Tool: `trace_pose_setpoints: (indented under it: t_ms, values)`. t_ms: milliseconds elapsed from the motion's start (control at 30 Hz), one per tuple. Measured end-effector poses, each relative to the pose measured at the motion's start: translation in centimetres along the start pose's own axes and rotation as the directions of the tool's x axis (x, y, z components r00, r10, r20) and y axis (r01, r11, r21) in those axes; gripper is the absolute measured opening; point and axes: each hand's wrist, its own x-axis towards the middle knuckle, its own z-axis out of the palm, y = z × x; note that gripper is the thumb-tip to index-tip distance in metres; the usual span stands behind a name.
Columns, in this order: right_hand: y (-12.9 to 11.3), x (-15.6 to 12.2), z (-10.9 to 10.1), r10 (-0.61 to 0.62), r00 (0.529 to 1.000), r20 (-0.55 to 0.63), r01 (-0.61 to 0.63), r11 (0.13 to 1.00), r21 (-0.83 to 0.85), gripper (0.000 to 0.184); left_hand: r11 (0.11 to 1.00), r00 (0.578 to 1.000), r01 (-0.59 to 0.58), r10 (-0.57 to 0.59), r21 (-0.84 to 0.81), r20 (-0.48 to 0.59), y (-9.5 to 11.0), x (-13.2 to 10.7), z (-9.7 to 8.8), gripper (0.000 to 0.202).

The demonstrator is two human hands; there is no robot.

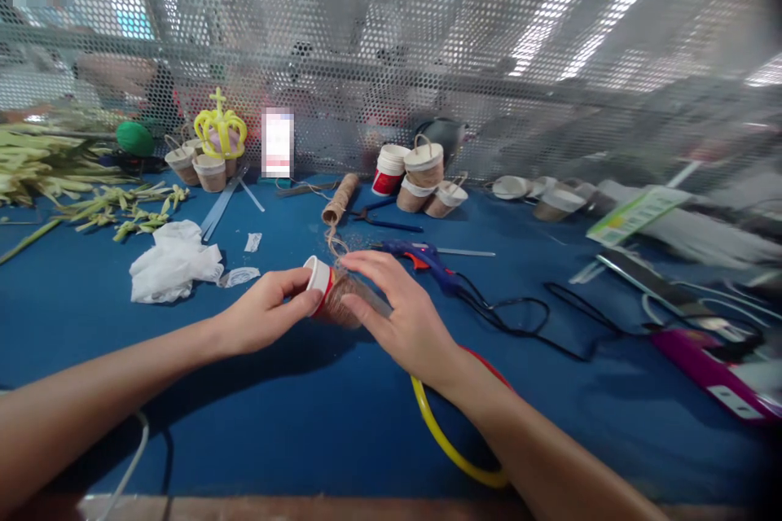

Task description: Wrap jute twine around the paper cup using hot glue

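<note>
A paper cup lies tilted on its side above the table, its white rim facing left. Brown twine wraps much of its wall, with a red band showing near the rim. My left hand grips the rim between thumb and fingers. Around the wrapped part curves my right hand, thumb and fingertips against the cup; its far end is partly hidden. A strand of twine runs from the twine roll to the cup. Just beyond my right hand lies a blue hot glue gun.
Black-handled pliers lie behind the glue gun. Twine-covered cups stand at the back. White crumpled tissue lies left. Yellow tubing sits beneath my right forearm. Black cable and a purple power strip occupy the right.
</note>
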Motion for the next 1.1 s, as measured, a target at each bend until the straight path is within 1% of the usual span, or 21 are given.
trace_pose_setpoints:
  t_ms: [67,133,367,467,567,700,833,967,1100]
  values:
    - [0.0,-0.07,0.11,-0.017,1.0,0.006,0.017,1.0,0.001,0.021,0.998,1.0,-0.016,0.016,0.059,0.003,-0.04,-0.03,0.03,0.028]
    - [0.02,-0.14,0.21,-0.032,0.999,-0.007,0.031,1.0,-0.002,0.017,0.997,1.0,-0.014,0.014,0.076,-0.011,-0.16,-0.01,-0.01,0.028]
    - [0.1,-0.16,0.4,-0.021,1.0,-0.001,0.021,0.999,0.038,0.012,0.995,0.997,0.074,-0.076,-0.063,-0.026,-0.41,0.22,-0.11,0.027]
    - [0.0,-0.14,0.35,0.022,1.0,-0.003,-0.022,0.999,0.043,0.01,0.989,0.994,0.11,-0.112,-0.104,-0.014,-0.28,0.22,-0.03,0.028]
    - [-0.13,-0.11,0.23,0.095,0.995,0.008,-0.095,0.995,0.039,0.003,0.987,0.992,0.121,-0.123,-0.105,-0.009,-0.15,0.16,0.04,0.028]
    - [-0.18,-0.03,0.15,0.172,0.982,0.073,-0.179,0.979,0.102,0.012,0.987,0.993,0.122,-0.122,-0.106,0.006,-0.19,0.08,0.13,0.026]
    - [-0.08,0.04,0.21,0.227,0.962,0.149,-0.253,0.95,0.184,0.02,0.982,0.99,0.132,-0.125,-0.133,0.061,-0.43,-0.02,0.25,0.027]
    - [-0.08,0.03,0.3,0.258,0.95,0.177,-0.299,0.913,0.276,0.027,0.983,0.988,0.132,-0.121,-0.125,0.097,-0.65,-0.07,0.39,0.027]
    - [-0.16,-0.07,0.35,0.276,0.945,0.175,-0.324,0.856,0.403,0.028,0.982,0.984,0.148,-0.135,-0.114,0.116,-0.62,-0.03,0.56,0.028]
